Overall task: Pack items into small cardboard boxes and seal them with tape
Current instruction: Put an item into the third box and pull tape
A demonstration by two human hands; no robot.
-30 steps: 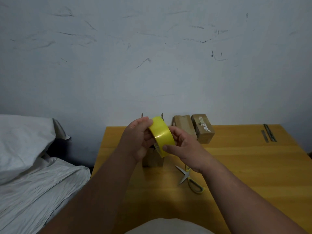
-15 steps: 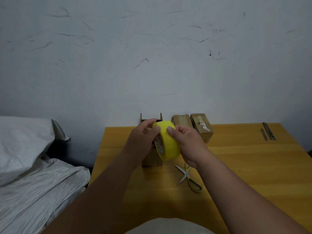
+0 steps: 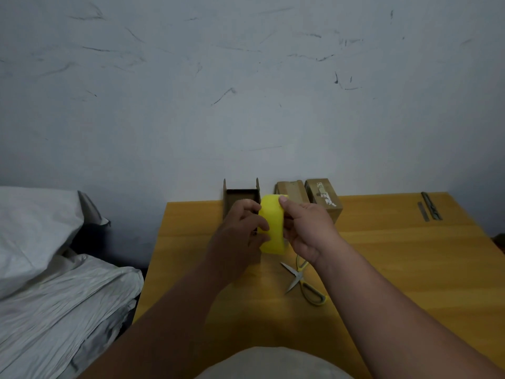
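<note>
**Tape roll edge-on between both hands**

Nearest, yellow-handled scissors (image 3: 303, 280) lie on the table (image 3: 410, 255). Above, left hand (image 3: 240, 231) and right hand (image 3: 306, 231) grip the yellow tape roll (image 3: 272, 222), held upright; the open cardboard box (image 3: 240, 195) stands behind, toward the far edge.

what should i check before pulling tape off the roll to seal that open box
1. Tape roll held firmly: ok, left hand and right hand both hold it above the table.
2. Loose tape end found: cannot tell, no free end shows.
3. Open box in reach: ok, it stands just behind the hands.
4. Open box packed and flaps folded: not ok for flaps, two side flaps stand up; contents cannot tell.
5. Scissors at hand: ok, lying open on the table near the right wrist.
6. Two closed boxes out of the way: ok, at the wall.
</note>
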